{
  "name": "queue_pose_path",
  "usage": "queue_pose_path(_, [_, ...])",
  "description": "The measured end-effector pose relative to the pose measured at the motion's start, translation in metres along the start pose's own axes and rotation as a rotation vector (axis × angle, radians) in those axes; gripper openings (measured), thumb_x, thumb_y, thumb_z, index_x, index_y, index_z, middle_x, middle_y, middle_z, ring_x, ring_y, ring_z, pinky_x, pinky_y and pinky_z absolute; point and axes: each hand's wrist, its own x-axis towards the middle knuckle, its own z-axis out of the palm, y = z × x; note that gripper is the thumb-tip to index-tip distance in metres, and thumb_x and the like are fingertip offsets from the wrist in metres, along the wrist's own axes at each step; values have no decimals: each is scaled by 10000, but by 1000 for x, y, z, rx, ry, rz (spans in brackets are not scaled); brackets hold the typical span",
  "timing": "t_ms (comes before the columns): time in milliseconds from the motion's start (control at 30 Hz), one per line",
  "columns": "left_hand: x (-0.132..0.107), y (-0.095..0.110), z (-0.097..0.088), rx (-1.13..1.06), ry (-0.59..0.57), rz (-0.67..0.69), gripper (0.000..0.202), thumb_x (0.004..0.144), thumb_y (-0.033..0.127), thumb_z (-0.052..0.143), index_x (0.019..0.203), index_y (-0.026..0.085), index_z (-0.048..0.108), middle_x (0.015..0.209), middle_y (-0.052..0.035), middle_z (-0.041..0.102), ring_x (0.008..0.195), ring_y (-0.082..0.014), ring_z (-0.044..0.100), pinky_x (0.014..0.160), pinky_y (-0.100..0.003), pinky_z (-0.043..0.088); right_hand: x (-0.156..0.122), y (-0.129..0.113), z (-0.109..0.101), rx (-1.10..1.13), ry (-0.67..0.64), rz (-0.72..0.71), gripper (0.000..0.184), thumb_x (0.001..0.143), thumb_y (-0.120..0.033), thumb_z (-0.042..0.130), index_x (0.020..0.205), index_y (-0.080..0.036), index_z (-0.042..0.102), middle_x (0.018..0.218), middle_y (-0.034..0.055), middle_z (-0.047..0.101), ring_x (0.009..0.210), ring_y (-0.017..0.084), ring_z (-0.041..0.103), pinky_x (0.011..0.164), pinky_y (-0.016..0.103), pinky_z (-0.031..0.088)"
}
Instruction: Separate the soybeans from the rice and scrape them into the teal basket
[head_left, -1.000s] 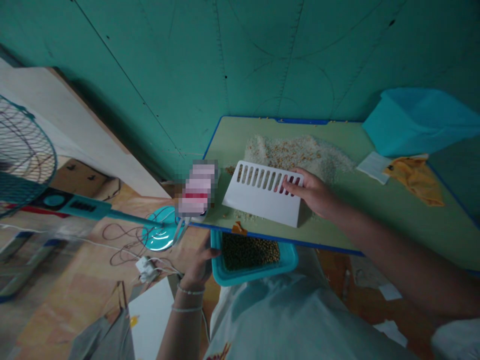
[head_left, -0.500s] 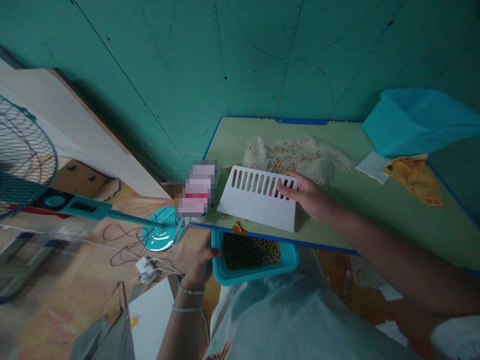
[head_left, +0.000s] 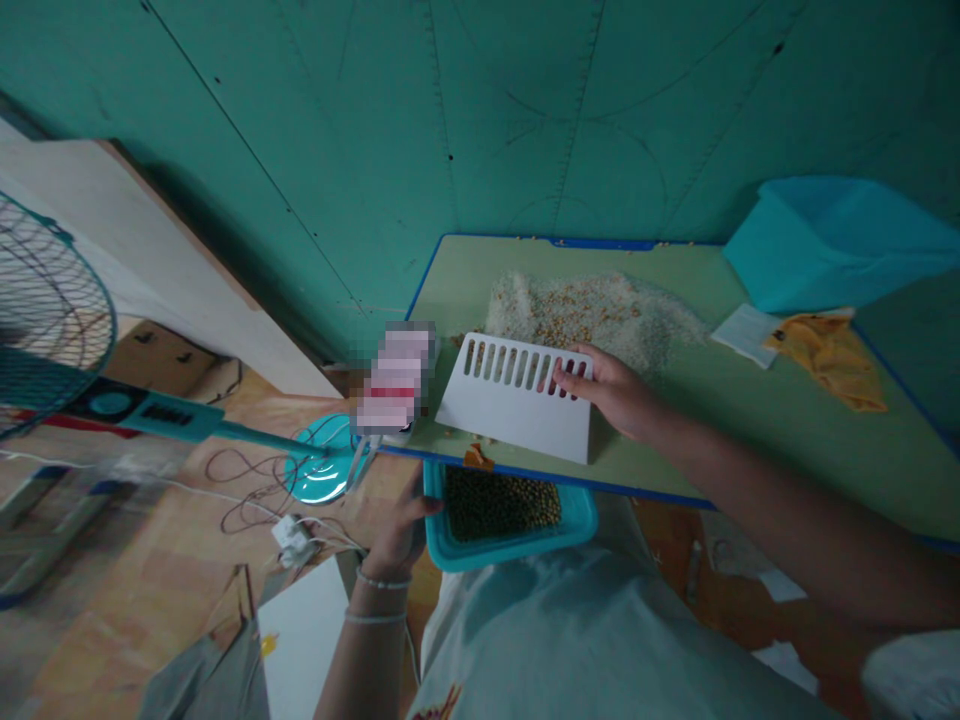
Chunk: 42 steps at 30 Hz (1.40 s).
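Note:
My right hand (head_left: 611,390) is closed on the right end of a white slotted plastic board (head_left: 517,420), its fingertips showing through the slots. The board stands tilted on the light green table (head_left: 682,440), near the front edge. Behind it spreads a pile of white grains with yellow kernels (head_left: 592,310). My left hand (head_left: 401,530) grips the left rim of a turquoise tub (head_left: 510,555), held just below the table's front edge. Dark green and yellowish beans (head_left: 502,505) lie in the tub. Most of my left fingers are hidden behind its wall.
A blue bin (head_left: 832,245) stands at the table's back right, beside a yellow cloth (head_left: 832,360) and a white packet (head_left: 746,335). A blurred-out pink object (head_left: 394,380) sits at the left edge. A turquoise fan (head_left: 142,405) and cables (head_left: 300,540) are at left.

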Motion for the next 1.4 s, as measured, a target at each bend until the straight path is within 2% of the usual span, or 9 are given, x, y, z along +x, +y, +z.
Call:
queue_pose_path(133, [0, -1, 1, -24, 24, 15, 551, 531, 109, 634, 1055, 260, 717, 1157, 16, 733, 1295, -355, 483, 1096, -446, 357, 0, 2, 1, -5, -22, -8, 309, 716, -478, 701, 781, -245, 509, 701, -9, 643, 618, 167, 563, 599, 313, 440])
queue_pose_path(300, [0, 1, 3, -1, 21, 29, 583, 547, 111, 627, 1114, 234, 684, 1163, -26, 722, 1299, -359, 478, 1085, -471, 367, -1, 1, 2, -6, -48, -8, 293, 728, -473, 701, 787, -242, 529, 709, -3, 661, 618, 166, 560, 608, 316, 444])
queue_pose_path(533, [0, 4, 3, 3, 47, 30, 561, 538, 111, 644, 1081, 243, 691, 1115, -17, 735, 1270, -340, 509, 1081, -450, 377, -3, 0, 1, -13, -95, 11, 299, 737, -483, 704, 804, -233, 553, 752, 17, 685, 654, 172, 586, 639, 319, 461])
queue_pose_path(833, [-2, 6, 7, -16, 61, 0, 575, 525, 113, 634, 1074, 259, 717, 1090, 12, 752, 1287, -311, 494, 1081, -408, 380, -13, -4, 2, -10, -185, 57, 310, 709, -479, 731, 759, -221, 564, 707, 4, 672, 629, 152, 583, 570, 277, 426])
queue_pose_path(967, [-2, 7, 6, -27, 63, -9, 537, 510, 102, 619, 1014, 251, 727, 1046, 3, 760, 1250, -326, 526, 1058, -438, 406, -26, -10, -3, -36, -221, 64, 321, 707, -509, 729, 750, -226, 584, 687, 0, 653, 596, 151, 559, 550, 283, 414])
queue_pose_path(1100, [0, 3, 8, -12, 55, -39, 477, 508, 101, 618, 951, 226, 742, 1077, -21, 757, 1252, -350, 523, 1083, -469, 374, -37, -13, -24, -38, -61, 66, 330, 691, -525, 744, 729, -241, 580, 667, 3, 647, 580, 166, 563, 530, 301, 410])
queue_pose_path(1200, [2, -7, 16, -15, 1, -68, 573, 506, 85, 612, 1047, 236, 729, 1154, -10, 738, 1288, -330, 496, 1122, -437, 324, -37, -12, -50, 48, 211, 22, 342, 634, -502, 800, 717, -267, 566, 660, -8, 647, 592, 184, 585, 545, 327, 443])
queue_pose_path(1300, [4, -18, 22, -52, -111, -202, 631, 473, 58, 602, 1061, 253, 726, 1126, 2, 753, 1284, -329, 506, 1105, -439, 345, -36, -11, -79, 151, 511, -61, 334, 562, -436, 849, 682, -284, 577, 684, -17, 658, 616, 202, 600, 560, 356, 475])
queue_pose_path(1400, [4, -22, 16, -76, -142, -280, 553, 463, 69, 618, 973, 239, 752, 1018, -6, 785, 1198, -355, 577, 1060, -482, 392, -41, -10, -105, 205, 637, -114, 270, 563, -387, 845, 720, -300, 644, 769, -7, 689, 716, 241, 638, 636, 413, 520])
